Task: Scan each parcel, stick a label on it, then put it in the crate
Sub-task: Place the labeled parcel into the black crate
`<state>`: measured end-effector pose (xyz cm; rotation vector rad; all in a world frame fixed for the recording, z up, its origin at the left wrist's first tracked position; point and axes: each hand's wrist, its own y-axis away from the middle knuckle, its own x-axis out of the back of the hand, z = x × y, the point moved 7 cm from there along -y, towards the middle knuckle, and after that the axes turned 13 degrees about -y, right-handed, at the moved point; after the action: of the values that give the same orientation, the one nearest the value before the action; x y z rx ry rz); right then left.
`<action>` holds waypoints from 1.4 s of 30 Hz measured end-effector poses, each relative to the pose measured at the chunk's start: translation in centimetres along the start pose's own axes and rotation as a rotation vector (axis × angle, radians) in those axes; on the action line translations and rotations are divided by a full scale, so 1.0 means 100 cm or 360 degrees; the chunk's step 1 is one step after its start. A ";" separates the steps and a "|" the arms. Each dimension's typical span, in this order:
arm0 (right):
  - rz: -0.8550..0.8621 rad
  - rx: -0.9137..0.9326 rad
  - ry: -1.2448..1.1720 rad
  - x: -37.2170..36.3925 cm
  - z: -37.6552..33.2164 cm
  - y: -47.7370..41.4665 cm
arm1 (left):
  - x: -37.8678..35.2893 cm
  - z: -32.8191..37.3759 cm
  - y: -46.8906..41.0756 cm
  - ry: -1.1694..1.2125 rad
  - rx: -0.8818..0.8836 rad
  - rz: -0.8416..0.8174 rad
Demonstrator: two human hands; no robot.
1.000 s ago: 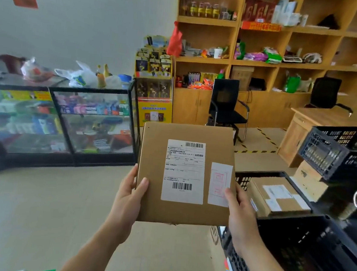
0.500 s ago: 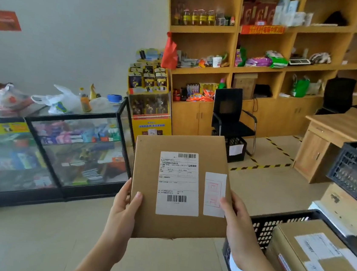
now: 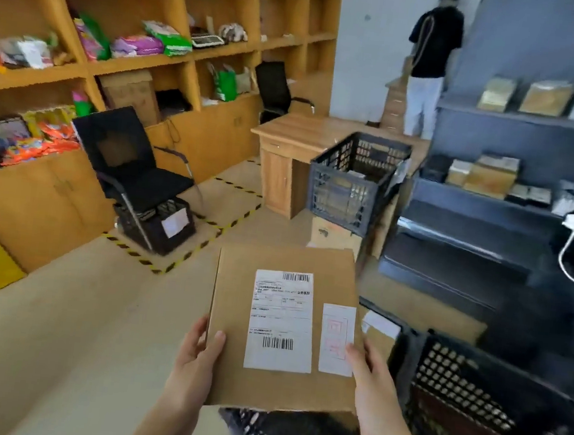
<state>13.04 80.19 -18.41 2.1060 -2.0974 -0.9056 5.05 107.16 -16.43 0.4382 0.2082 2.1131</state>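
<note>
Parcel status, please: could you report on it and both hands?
Left hand and right hand each grip a side edge of the parcel. Shipping label and small sticker on its face, held over the black crate's edge. Nothing seen blocking.

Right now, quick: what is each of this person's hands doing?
Left hand: grips the cardboard parcel at its left edge.
Right hand: grips the same parcel at its right edge.

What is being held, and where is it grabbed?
A flat cardboard parcel. The left grip holds its lower left edge, the right grip its lower right edge, thumbs on top.
</note>
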 end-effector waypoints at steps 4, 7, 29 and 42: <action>0.0479 -0.0007 -0.0131 0.035 0.008 -0.027 | -0.071 0.004 -0.075 -0.0132 0.0045 -0.0406; 0.0698 -0.0054 -0.0215 0.052 0.022 -0.044 | -0.111 -0.010 -0.126 -0.0246 0.0096 -0.0685; 0.0986 -0.0384 0.0122 0.130 0.110 -0.194 | -0.253 -0.101 -0.260 -0.0783 0.0128 -0.1103; 0.0714 0.0114 0.1240 0.080 -0.031 -0.175 | -0.266 0.050 -0.214 -0.1647 -0.0865 -0.1002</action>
<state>29.52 73.19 -26.07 1.5166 -2.0029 0.0527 36.84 96.48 -24.57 0.9149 -0.7173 1.0615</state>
